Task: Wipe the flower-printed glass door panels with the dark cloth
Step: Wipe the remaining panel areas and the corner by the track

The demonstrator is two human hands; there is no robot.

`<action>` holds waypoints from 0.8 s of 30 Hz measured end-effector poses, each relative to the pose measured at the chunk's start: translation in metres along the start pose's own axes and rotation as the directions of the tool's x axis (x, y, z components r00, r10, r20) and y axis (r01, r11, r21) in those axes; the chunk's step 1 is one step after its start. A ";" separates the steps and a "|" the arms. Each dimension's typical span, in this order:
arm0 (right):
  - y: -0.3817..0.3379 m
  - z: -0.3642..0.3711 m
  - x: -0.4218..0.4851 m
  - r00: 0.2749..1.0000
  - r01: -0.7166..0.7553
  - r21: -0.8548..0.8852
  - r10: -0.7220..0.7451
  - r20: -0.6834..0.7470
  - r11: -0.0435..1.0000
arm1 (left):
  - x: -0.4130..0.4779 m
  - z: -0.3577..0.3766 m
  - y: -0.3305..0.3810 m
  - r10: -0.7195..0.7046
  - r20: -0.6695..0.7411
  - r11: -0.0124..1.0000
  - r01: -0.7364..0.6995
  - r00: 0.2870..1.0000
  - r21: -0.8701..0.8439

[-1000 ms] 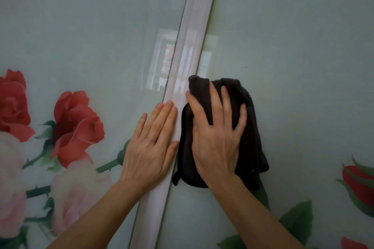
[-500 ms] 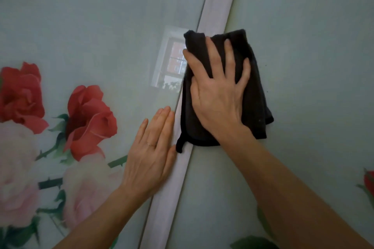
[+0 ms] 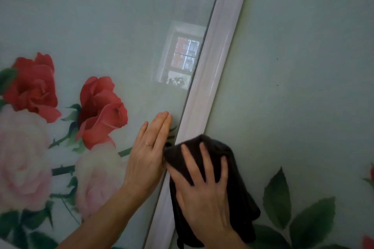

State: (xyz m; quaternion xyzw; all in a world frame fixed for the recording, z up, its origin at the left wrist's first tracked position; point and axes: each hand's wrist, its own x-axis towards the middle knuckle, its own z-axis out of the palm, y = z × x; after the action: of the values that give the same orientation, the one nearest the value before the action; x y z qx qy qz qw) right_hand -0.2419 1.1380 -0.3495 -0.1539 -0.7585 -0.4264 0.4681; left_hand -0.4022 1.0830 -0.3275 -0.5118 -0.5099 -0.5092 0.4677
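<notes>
Two hands flat: my right hand, fingers spread, presses the cloth over the frame and right panel; left hand, fingers together, rests on the left panel.

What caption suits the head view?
Right hand presses dark cloth at the white frame; left hand rests flat on rose-printed glass.

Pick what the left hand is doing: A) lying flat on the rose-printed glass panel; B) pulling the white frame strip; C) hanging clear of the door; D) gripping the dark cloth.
A: the left hand lies with straight fingers on the rose-printed glass panel, just left of the white frame strip, while the right hand presses the dark cloth.
</notes>
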 end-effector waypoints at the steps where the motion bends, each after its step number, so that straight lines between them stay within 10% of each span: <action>1: -0.003 0.002 -0.008 1.000 0.017 0.002 -0.017 0.006 1.000 | -0.001 -0.001 -0.001 0.001 0.019 1.000 0.000 1.000 -0.004; 24: 0.057 -0.013 0.141 0.944 -0.235 0.103 0.252 -0.213 0.967 | 0.097 -0.009 0.036 -0.055 0.039 0.990 0.059 0.998 -0.128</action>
State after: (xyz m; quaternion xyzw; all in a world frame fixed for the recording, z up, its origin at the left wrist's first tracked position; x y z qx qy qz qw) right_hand -0.2709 1.1382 -0.1992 -0.1793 -0.6916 -0.3509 0.6053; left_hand -0.3706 1.0767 -0.2288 -0.5352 -0.4984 -0.5453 0.4097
